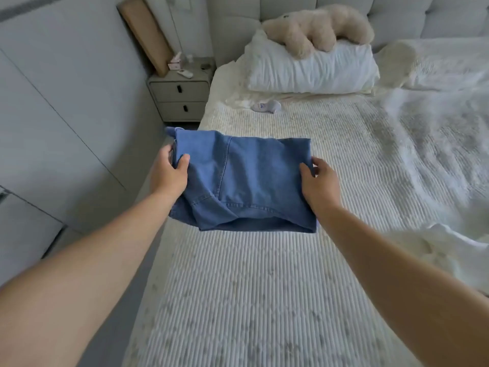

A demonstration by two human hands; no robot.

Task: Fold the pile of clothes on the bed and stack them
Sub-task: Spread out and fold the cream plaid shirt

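A folded blue denim garment (246, 181) hangs in the air just above the left side of the bed (264, 287). My left hand (169, 173) grips its left edge, thumb on top and fingers under the cloth. My right hand (318, 184) holds its right edge, thumb on top and fingers tucked beneath. The garment's near hem sags a little between my hands. A small pale sock (266, 105) lies farther up the bed below the pillow.
A white pillow (312, 67) with a beige plush toy (317, 29) sits at the headboard. A rumpled white duvet (449, 123) covers the bed's right side. A grey nightstand (180, 98) stands left of the bed, with cupboard doors (53, 115) along the left wall.
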